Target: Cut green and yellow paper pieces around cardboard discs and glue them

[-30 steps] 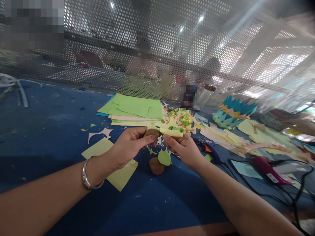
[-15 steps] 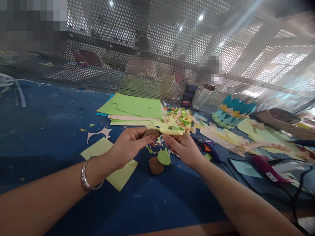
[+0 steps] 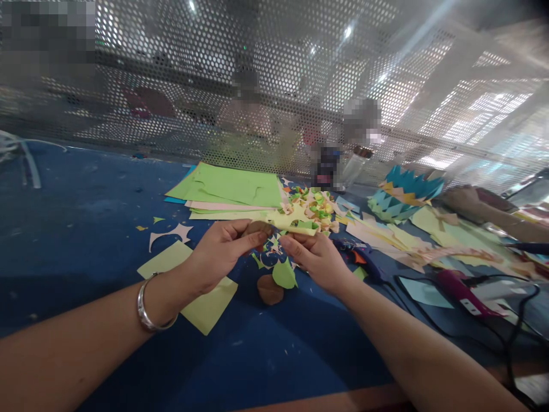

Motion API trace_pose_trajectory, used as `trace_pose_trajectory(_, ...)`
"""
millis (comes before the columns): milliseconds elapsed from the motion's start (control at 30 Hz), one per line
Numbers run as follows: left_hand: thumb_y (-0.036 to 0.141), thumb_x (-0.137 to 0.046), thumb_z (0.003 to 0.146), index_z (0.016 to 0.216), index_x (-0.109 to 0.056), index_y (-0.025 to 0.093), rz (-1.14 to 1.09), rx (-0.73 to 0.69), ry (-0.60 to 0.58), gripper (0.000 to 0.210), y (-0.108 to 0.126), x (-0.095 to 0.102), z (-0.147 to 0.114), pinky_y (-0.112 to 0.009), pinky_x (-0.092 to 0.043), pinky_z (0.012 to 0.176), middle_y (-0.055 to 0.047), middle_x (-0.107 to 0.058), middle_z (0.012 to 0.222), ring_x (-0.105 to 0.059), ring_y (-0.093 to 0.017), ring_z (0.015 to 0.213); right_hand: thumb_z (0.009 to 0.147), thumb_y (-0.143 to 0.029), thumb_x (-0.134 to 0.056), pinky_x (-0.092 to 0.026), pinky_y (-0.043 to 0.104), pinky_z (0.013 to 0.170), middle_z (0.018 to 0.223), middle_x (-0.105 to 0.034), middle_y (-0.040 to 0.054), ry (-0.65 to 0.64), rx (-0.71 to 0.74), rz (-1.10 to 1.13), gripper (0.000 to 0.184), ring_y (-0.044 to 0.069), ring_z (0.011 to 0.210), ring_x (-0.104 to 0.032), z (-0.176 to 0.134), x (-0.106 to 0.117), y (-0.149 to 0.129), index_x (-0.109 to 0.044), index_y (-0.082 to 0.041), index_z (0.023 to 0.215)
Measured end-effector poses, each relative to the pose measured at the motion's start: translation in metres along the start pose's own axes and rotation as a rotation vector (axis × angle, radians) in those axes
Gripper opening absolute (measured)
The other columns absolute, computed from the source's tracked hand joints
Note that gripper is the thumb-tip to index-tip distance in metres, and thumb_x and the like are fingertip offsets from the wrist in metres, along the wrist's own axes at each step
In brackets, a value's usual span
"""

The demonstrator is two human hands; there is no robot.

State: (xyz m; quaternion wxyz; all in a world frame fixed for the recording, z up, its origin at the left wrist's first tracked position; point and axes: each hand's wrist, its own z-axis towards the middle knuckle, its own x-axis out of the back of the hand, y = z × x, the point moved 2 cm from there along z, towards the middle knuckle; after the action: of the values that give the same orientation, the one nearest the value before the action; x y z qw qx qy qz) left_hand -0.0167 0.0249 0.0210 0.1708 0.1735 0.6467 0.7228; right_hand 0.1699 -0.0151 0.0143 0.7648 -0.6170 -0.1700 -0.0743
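My left hand (image 3: pixel 223 252), with a silver bangle at its wrist, pinches a small brown paper piece (image 3: pixel 258 229) between thumb and fingers. In my right hand (image 3: pixel 319 260) is a pale yellow paper strip (image 3: pixel 300 230), folded or rolled along its edge. Both hands are raised over the blue table, and the two papers nearly meet; I cannot tell whether they touch. Just below lie a rounded brown paper cutout (image 3: pixel 270 290) and a green cutout (image 3: pixel 285 274). Pale yellow paper squares (image 3: pixel 210 306) rest under and beside my left wrist.
Behind my hands are a stack of coloured sheets (image 3: pixel 240 186) and a heap of curled paper pieces (image 3: pixel 317 203). To the right are a blue glue gun (image 3: pixel 371 263), a magenta glue gun (image 3: pixel 469 294) with cords, a zigzag paper crown (image 3: pixel 403 197) and another person's arm (image 3: pixel 497 214).
My hands keep their grips and have barely moved. The view has shifted slightly, so most things appear a little further left. The other person's arm at right shows more plainly.
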Motion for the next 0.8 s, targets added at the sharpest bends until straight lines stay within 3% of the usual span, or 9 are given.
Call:
trace_pose_trajectory(200, 0.035, -0.069, 0.083, 0.074, -0.063, 0.019, -0.008, -0.004, 0.216, 0.019, -0.008, 0.009, 0.006, -0.027, -0.033, 0.059, 0.0, -0.06, 0.073, -0.045, -0.012, 0.062, 0.087, -0.057, -0.064, -0.018, 0.024, 0.045, 0.058, -0.03, -0.0078, 0.016, -0.018, 0.061, 0.046, 0.007, 0.049, -0.024, 0.0, 0.0, 0.002, -0.045, -0.02, 0.065)
trace_pose_trajectory(300, 0.034, -0.065, 0.084, 0.069, -0.061, 0.02, 0.089, -0.039, 0.253, 0.021, -0.008, 0.014, 0.007, -0.028, -0.033, 0.058, 0.0, -0.057, 0.071, -0.044, -0.012, 0.061, 0.084, -0.052, -0.07, -0.019, 0.025, 0.047, 0.058, -0.03, -0.0081, 0.011, -0.021, 0.053, 0.045, 0.007, 0.051, -0.026, -0.001, 0.0, 0.001, -0.044, -0.021, 0.065)
trace_pose_trajectory(367, 0.035, -0.064, 0.084, 0.069, -0.062, 0.02, 0.228, -0.077, 0.211, 0.022, -0.006, 0.013, 0.006, -0.028, -0.033, 0.058, 0.001, -0.054, 0.066, -0.043, -0.013, 0.06, 0.083, -0.051, -0.07, -0.021, 0.025, 0.048, 0.058, -0.033, -0.0077, 0.016, -0.009, 0.038, 0.043, 0.008, 0.052, -0.028, 0.0, 0.0, 0.0, -0.047, -0.02, 0.066)
trace_pose_trajectory(533, 0.033, -0.063, 0.084, 0.073, -0.069, 0.019, 0.482, -0.177, -0.03, 0.019, 0.002, 0.002, -0.004, -0.027, -0.037, 0.06, -0.001, -0.062, 0.068, -0.052, -0.015, 0.064, 0.084, -0.046, -0.071, -0.027, 0.025, 0.052, 0.063, -0.044, -0.0054, 0.052, 0.036, -0.04, 0.031, 0.009, 0.057, -0.035, 0.001, -0.002, -0.001, -0.059, -0.018, 0.079)
trace_pose_trajectory(633, 0.033, -0.061, 0.084, 0.073, -0.07, 0.019, 0.484, -0.189, -0.104, 0.02, 0.004, -0.005, -0.008, -0.028, -0.042, 0.064, -0.002, -0.066, 0.073, -0.058, -0.018, 0.071, 0.083, -0.042, -0.072, -0.028, 0.024, 0.051, 0.063, -0.046, -0.0054, 0.074, 0.057, -0.083, 0.027, 0.009, 0.056, -0.036, 0.0, -0.001, -0.001, -0.062, -0.017, 0.082)
trace_pose_trajectory(800, 0.036, -0.062, 0.084, 0.079, -0.073, 0.02, 0.33, -0.104, -0.121, 0.02, -0.003, -0.007, -0.006, -0.028, -0.046, 0.066, -0.003, -0.069, 0.077, -0.061, -0.019, 0.074, 0.082, -0.044, -0.073, -0.03, 0.024, 0.051, 0.061, -0.046, -0.0052, 0.112, 0.061, -0.109, 0.029, 0.009, 0.056, -0.038, -0.001, 0.0, -0.003, -0.063, -0.017, 0.081)
